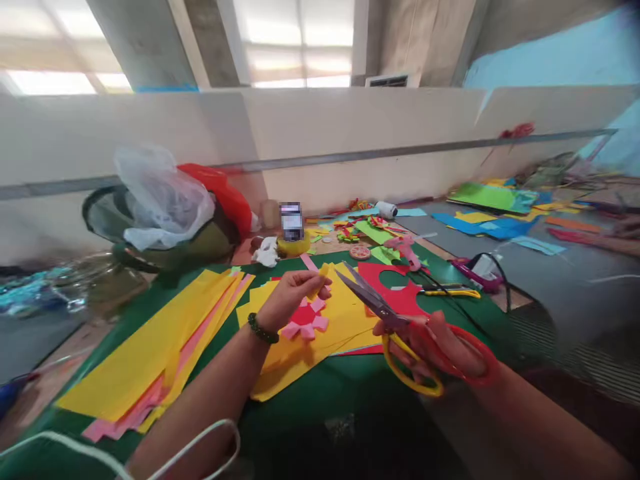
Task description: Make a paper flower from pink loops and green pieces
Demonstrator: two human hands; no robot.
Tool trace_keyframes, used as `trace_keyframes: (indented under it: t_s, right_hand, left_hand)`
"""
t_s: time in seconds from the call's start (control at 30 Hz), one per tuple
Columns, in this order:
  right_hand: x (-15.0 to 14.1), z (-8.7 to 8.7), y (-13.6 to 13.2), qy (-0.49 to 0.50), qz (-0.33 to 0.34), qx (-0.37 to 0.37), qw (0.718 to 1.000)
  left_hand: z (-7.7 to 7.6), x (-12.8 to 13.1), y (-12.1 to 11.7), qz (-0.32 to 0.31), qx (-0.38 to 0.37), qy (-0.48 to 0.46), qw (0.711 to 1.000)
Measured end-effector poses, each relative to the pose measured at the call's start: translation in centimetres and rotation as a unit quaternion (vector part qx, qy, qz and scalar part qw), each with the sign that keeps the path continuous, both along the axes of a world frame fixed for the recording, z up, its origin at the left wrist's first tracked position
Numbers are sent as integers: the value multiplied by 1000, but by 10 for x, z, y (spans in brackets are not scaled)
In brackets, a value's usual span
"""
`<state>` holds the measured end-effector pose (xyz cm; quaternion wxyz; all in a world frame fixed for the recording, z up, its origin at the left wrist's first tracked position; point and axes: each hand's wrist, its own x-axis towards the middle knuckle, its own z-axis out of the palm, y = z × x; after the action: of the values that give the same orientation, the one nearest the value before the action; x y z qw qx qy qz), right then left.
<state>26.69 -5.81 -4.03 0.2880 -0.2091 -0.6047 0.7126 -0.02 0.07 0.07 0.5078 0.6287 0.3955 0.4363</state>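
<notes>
My left hand (299, 291) pinches a small yellow piece (320, 279), paper or felt, above the mat. In my right hand (425, 343) is a pair of scissors (377, 305) with one red and one yellow handle loop. Their blades are slightly apart and point toward the yellow piece, not touching it. Beneath my left hand lies a flower shape (305, 319) with a red centre and pink petals. It rests on large yellow sheets (287, 370). A red sheet (385, 287) with rounded cut-outs lies behind the scissors.
Yellow and pink strips (165, 347) lie on the green mat (210, 427) at left. A pink glue gun (405, 252), its dark cord, and a yellow-handled tool (453, 291) are at right. A phone (292, 221) stands at the back. A bag (165, 207) holds clear plastic. A white cable (200, 453) crosses the near left.
</notes>
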Motion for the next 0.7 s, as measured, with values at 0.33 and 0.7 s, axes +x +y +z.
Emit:
trace_keyframes:
  t_s: [0.33, 0.7]
  right_hand:
    - [-3, 10, -2, -34, -20, -17, 999]
    - [-10, 6, -7, -62, -105, -43, 992]
  left_hand:
    - [4, 2, -5, -36, -5, 36, 999]
    - [0, 5, -5, -83, 23, 71, 994]
